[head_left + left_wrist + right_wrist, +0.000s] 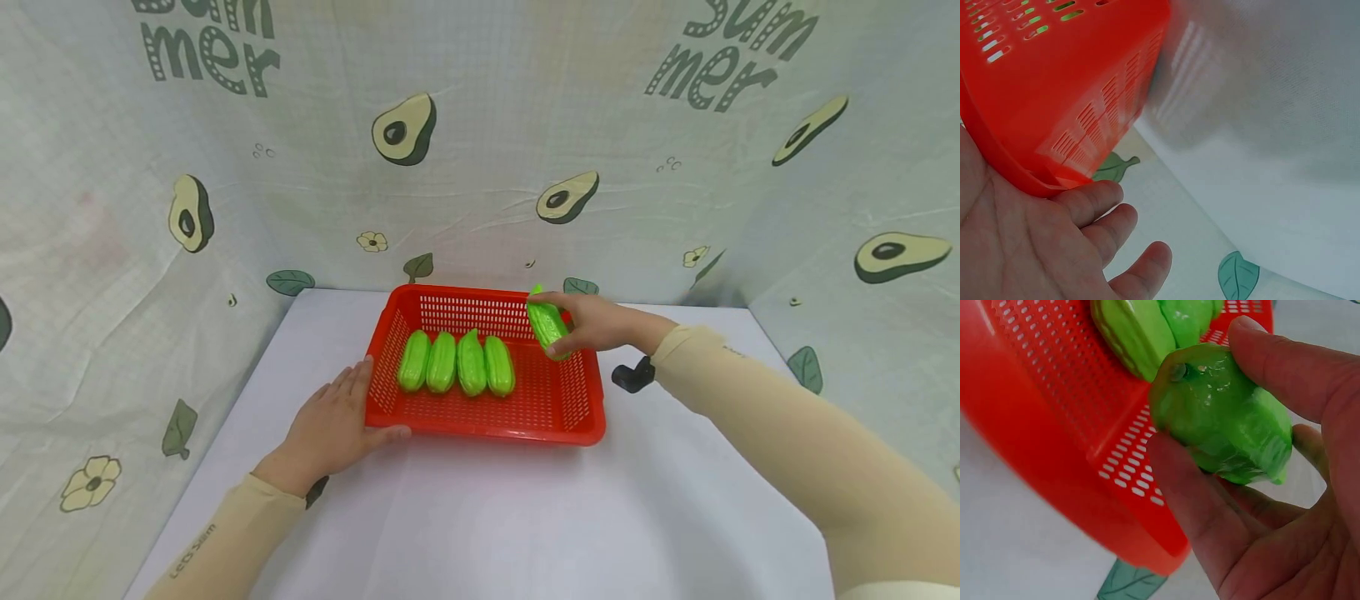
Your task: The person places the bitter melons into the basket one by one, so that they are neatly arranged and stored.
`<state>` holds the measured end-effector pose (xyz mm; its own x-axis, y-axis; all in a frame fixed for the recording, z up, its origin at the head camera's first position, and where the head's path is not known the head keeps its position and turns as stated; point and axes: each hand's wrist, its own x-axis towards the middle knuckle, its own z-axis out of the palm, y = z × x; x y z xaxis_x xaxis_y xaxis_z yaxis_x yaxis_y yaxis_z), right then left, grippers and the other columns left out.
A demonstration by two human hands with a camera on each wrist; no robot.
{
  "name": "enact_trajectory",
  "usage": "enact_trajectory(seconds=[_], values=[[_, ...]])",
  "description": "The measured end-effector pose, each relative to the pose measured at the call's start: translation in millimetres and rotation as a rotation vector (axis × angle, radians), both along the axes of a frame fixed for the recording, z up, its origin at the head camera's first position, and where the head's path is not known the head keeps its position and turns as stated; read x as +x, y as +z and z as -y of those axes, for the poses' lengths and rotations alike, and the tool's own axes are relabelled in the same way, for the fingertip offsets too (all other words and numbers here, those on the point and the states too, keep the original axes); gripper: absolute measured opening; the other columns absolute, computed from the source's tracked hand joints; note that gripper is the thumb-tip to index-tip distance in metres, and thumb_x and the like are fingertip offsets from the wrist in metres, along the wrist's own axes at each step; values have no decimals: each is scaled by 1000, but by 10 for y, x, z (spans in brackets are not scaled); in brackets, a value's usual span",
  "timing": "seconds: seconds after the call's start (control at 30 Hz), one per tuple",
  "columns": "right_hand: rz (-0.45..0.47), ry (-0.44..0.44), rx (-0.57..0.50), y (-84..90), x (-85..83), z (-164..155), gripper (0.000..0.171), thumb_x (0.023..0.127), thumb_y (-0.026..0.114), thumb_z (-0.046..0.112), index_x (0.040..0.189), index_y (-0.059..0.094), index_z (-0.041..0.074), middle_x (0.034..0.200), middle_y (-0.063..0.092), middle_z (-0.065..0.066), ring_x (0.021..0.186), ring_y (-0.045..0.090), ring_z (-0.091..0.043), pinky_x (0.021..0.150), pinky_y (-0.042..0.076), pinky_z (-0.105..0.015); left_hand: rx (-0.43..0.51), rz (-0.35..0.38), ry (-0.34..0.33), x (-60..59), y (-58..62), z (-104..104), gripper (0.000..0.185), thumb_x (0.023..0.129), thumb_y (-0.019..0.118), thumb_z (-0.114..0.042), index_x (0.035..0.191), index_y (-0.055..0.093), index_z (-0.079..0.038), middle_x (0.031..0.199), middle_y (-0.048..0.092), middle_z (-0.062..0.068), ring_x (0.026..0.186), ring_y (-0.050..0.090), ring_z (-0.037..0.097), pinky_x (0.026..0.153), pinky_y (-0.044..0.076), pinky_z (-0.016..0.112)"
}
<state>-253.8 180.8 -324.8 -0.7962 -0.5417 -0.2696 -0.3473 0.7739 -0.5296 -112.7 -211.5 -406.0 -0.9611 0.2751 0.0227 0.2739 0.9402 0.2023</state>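
A red plastic basket [495, 432] stands on the white table. Several glossy, ridged green gourds [471, 363] lie side by side in its left and middle part. My right hand [596, 323] grips another ridged green gourd [1222, 415] between thumb and fingers, held up over the basket's right end. In the right wrist view, the gourds in the basket [1132, 334] show just beyond the held one. My left hand [333, 425] rests against the basket's left side, fingers fairly straight along it and thumb by the front rim. The left wrist view shows its fingers [1088, 203] at the rim.
A pale cloth printed with avocados [405, 129] and leaves hangs behind and at both sides. The white table [480, 525] reaches toward me in front of the basket. A dark printed shape [633, 375] lies right of the basket, under my right wrist.
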Motion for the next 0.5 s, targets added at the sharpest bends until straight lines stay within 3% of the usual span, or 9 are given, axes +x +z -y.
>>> enact_trajectory(seconds=[0.2,0.5], values=[[48,18,57,-109,-9,186,86,82,84,20,155,37,22,136,50,-11,119,48,-30,84,56,-37,3,-6,-1,-4,-18,8,125,77,49,-87,153,22,9,155,33,27,138,35,48,109,33,59],[152,-33,111,-270,-20,356,84,84,82,22,155,37,25,142,46,-13,122,45,-31,85,56,-37,2,-12,-6,-9,-21,3,127,76,45,-89,153,22,9,155,33,27,138,35,47,109,34,59]])
